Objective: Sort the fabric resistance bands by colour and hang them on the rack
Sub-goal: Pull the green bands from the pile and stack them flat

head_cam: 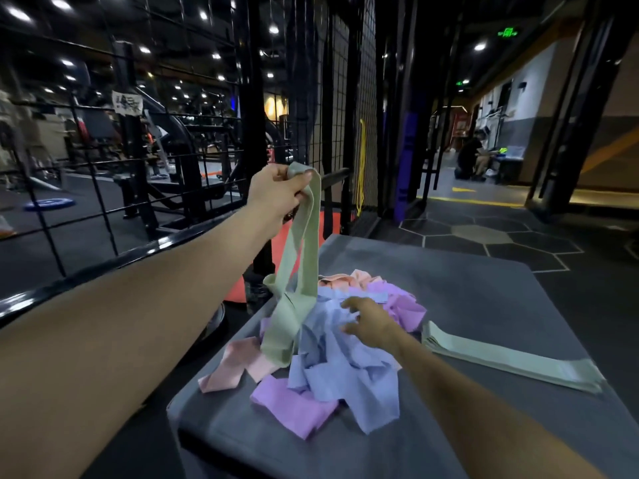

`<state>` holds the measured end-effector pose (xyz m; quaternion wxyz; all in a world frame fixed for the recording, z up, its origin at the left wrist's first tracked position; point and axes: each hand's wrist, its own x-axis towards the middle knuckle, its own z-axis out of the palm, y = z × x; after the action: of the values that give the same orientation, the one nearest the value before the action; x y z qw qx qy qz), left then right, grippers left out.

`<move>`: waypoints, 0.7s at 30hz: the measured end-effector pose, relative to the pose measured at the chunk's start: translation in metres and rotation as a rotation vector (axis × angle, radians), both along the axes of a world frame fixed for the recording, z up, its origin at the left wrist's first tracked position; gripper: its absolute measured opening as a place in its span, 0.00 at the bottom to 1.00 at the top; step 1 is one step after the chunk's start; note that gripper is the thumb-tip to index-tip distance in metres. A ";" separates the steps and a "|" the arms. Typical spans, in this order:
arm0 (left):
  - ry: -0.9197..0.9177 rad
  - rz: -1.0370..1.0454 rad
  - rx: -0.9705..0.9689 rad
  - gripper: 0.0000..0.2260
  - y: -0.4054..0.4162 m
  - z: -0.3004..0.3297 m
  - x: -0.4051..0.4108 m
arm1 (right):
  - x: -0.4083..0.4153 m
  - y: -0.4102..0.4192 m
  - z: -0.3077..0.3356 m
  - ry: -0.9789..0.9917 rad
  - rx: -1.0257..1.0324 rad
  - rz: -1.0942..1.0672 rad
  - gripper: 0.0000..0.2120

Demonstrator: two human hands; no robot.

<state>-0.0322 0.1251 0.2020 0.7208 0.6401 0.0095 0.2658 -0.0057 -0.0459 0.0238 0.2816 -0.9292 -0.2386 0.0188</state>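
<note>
Head view, looking down over both forearms: the left hand is raised above and to the left of the heap, its fingers and thumb pinching the top fold of a pale green band. That band hangs from the hand in a long loop, and its lower end lies on the left side of the heap of bands, so it is only partly lifted clear.

Lower and to the right, the right hand reaches into the top of the heap with fingers spread and loosely bent, touching the blue bands; it grips nothing that can be made out. Purple bands spill out toward the viewer below that hand, and more purple shows just beyond its fingers. Pink bands lie under the hanging green loop, below the left hand, with another pink patch on the far side of the heap.

To the right of the right forearm, apart from the heap, a flat stack of green bands lies lengthwise on the grey surface.

Beyond the left hand stands a black wire-grid rack; a short black bar juts out just right of the left hand's fingertips. A yellow cord hangs on the grid further right.
</note>
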 end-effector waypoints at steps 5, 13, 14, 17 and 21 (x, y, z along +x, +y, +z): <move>-0.057 -0.081 -0.055 0.05 -0.039 0.026 0.007 | -0.014 0.002 0.053 0.044 0.415 0.090 0.23; -0.019 -0.209 -0.050 0.03 -0.068 0.030 -0.002 | 0.006 -0.030 0.104 -0.018 0.662 -0.189 0.04; 0.028 -0.196 -0.034 0.03 -0.065 0.019 -0.001 | 0.005 -0.034 0.103 0.021 0.705 -0.215 0.04; 0.199 -0.150 -0.021 0.03 -0.046 -0.026 0.003 | 0.008 -0.044 0.092 0.120 0.767 -0.272 0.09; 0.357 -0.103 -0.016 0.08 -0.017 -0.079 0.000 | 0.013 -0.053 0.076 0.168 0.722 -0.287 0.10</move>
<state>-0.0325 0.1085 0.1228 0.7255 0.6709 0.1065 0.1106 0.0073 -0.0989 0.0994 0.6085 -0.7896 -0.0735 -0.0297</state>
